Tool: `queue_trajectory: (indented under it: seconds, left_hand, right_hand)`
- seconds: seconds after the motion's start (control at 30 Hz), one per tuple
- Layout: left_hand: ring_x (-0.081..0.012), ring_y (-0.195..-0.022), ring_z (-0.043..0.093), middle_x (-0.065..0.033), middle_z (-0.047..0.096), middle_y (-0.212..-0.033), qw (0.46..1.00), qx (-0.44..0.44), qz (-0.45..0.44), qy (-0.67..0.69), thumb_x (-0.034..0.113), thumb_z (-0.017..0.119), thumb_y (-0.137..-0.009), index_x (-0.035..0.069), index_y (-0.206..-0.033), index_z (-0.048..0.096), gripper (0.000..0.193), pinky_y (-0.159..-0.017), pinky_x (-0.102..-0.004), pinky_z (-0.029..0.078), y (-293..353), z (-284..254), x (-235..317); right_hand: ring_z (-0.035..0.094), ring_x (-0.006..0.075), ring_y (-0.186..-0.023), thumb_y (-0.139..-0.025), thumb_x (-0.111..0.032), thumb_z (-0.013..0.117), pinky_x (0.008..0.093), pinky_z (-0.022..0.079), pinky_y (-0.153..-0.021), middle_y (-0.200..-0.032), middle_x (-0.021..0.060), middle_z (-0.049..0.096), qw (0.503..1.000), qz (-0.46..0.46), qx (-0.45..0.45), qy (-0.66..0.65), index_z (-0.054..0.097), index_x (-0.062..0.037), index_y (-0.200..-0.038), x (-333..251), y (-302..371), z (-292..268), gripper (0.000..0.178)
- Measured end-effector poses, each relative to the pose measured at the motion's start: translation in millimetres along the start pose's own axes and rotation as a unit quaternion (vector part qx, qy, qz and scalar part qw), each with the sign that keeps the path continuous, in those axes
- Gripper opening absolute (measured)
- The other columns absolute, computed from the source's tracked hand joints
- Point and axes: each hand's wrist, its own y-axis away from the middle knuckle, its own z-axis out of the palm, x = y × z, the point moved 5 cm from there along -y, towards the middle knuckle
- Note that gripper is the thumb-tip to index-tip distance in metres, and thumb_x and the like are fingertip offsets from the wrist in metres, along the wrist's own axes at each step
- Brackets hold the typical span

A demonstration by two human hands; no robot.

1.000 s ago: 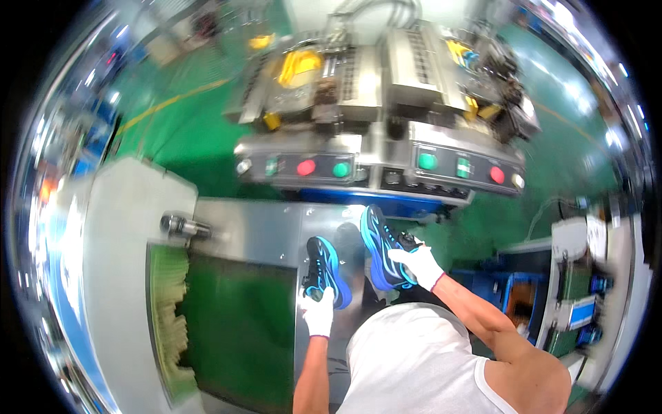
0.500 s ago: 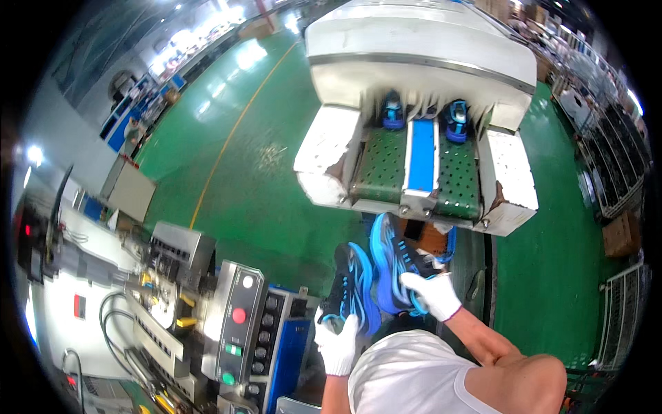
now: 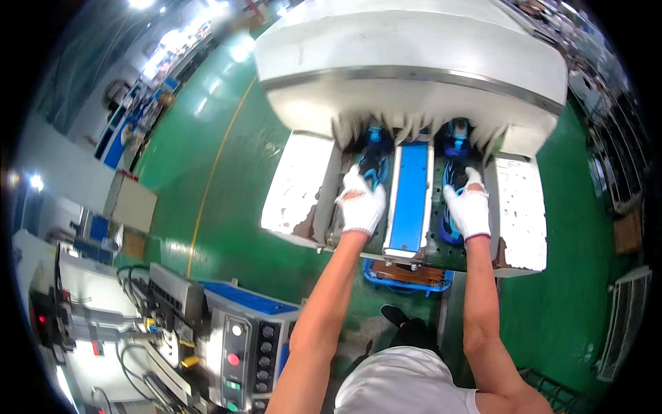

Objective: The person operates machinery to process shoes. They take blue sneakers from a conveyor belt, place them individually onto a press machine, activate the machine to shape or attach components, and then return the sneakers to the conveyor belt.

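Observation:
Both my hands wear white gloves and reach forward over the perforated green belts of a white tunnel machine. My left hand grips a black and blue sneaker on the left belt. On the right belt, my right hand is around the other black and blue sneaker, whose sole end shows beside the fingers. Each glove covers part of its shoe. Just beyond them, another sneaker on the left and one more sneaker on the right sit under the fringe at the tunnel mouth.
A blue strip divides the two belts. White side housings flank them. Under the belt end is a blue-rimmed crate with brown contents. At lower left stands a control panel with buttons. A wire rack lies far right.
My hands have carried the two sneakers from in front of my body forward onto the belts, one on each side. The shoes at the tunnel mouth are now further under the fringe.

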Motion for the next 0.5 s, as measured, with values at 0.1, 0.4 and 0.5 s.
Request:
queue_trajectory:
  seconds: [0.1, 0.4, 0.5]
  left_hand:
    - [-0.0438, -0.127, 0.058, -0.0293, 0.06, -0.135, 0.999, -0.01, -0.038, -0.024, 0.031, 0.071, -0.084, -0.002, -0.146, 0.046, 0.075, -0.108, -0.048, 0.046, -29.7, -6.5, -2.6]
    - [-0.0411, -0.118, 0.064, -0.0236, 0.065, -0.13, 0.978, -0.097, -0.18, 0.037, 0.025, 0.062, -0.091, 0.002, -0.134, 0.059, 0.049, -0.102, -0.0481, 0.051, 290.2, -94.4, -133.4]
    - [-0.0405, -0.105, 0.071, -0.0233, 0.073, -0.113, 0.877, -0.077, -0.473, -0.037, 0.03, 0.061, -0.091, 0.004, -0.122, 0.068, 0.041, -0.091, -0.0481, 0.056, 494.1, -140.8, -194.7]
  right_hand:
    - [0.065, 0.0433, -0.12, -0.084, -0.037, 0.077, 0.0471, 0.051, -0.102, -0.129, 0.0299, 0.066, 0.997, 0.051, -0.044, 0.046, 0.058, 0.0016, -0.137, -19.0, -29.3, 19.6, 0.069]
    - [0.061, 0.027, -0.128, -0.102, -0.006, 0.063, 0.038, 0.052, -0.108, -0.141, 0.019, 0.061, 0.872, -0.159, -0.312, -0.341, 0.053, 0.0055, -0.144, -110.4, 183.2, 132.4, 0.045]
    - [0.06, 0.0273, -0.13, -0.1, -0.008, 0.067, 0.0371, 0.051, -0.107, -0.139, 0.0191, 0.062, 0.628, -0.042, -0.758, -0.17, 0.054, 0.0036, -0.141, -54.4, 328.0, 264.6, 0.044]
